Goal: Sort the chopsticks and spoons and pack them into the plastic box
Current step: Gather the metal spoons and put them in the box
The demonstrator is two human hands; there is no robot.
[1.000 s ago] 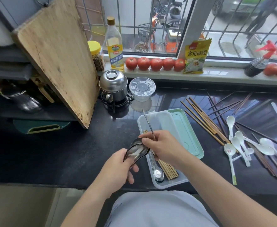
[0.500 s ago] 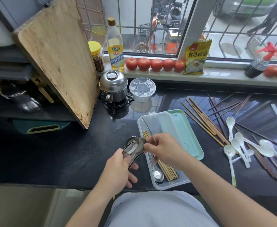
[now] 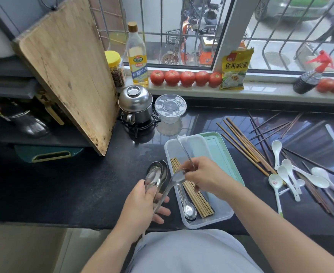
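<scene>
Swung down since earlier, a long steel spoon [image 3: 169, 187] in the right hand's [image 3: 205, 177] pinch; the left hand's [image 3: 140, 203] clutched steel spoon bowls [image 3: 155, 177] could slip, clattering onto the black counter [image 3: 63, 190].

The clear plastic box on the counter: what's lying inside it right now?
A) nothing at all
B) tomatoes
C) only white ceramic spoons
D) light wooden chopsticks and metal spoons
D: the plastic box holds a bundle of light wooden chopsticks beside metal spoons.
</scene>
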